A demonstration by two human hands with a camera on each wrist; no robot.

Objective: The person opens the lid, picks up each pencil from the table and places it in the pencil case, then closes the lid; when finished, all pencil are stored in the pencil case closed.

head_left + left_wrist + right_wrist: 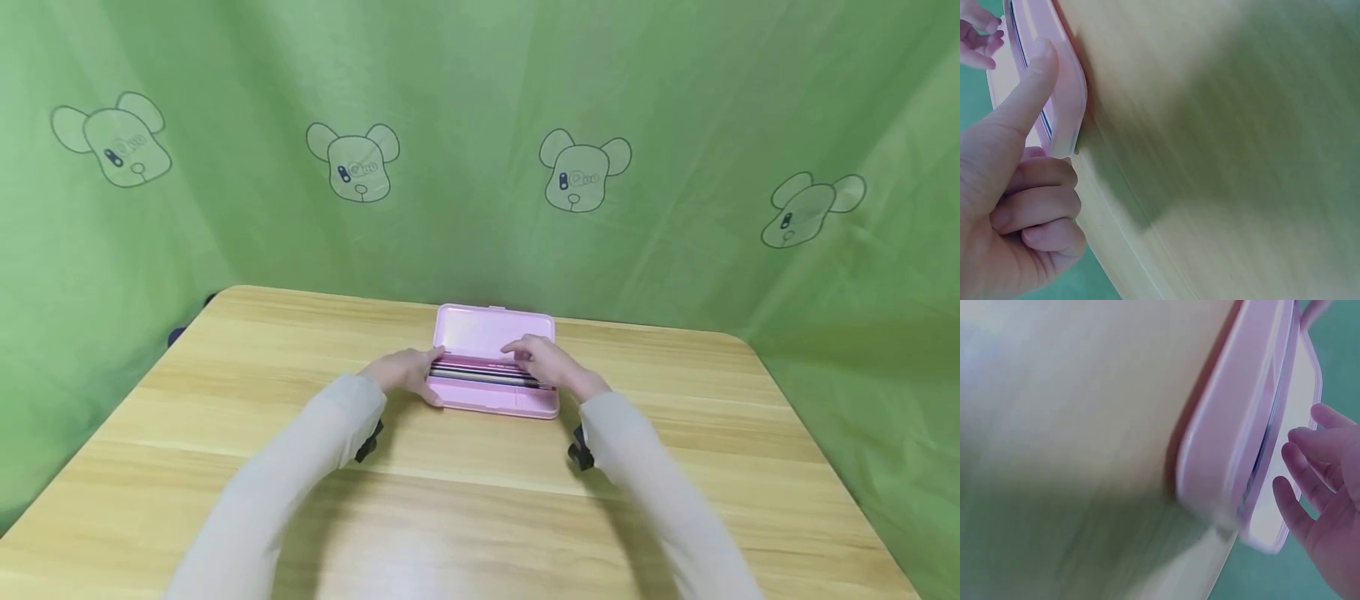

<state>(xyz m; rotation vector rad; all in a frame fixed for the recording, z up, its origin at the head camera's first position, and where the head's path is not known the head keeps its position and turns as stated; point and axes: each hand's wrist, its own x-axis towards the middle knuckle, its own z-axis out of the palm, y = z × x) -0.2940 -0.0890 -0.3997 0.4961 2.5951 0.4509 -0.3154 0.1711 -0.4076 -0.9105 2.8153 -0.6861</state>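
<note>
A pink pencil case (480,403) stands on the table with its lid (472,329) raised at the back. Several pencils (480,377) lie lengthwise inside it, side by side. My left hand (405,371) holds the case's left end; in the left wrist view the thumb (1032,78) lies along the front side and the other fingers are curled by the end. Over the right part of the case is my right hand (551,362), fingers loosely bent. In the right wrist view those fingers (1307,472) hold nothing and overlap the lid.
The wooden table (480,500) extends around the case, whose lid is close to the back edge. Behind and at both sides hangs a green curtain (465,233) with bear-head drawings. Black wrist devices (580,450) show beneath the sleeves.
</note>
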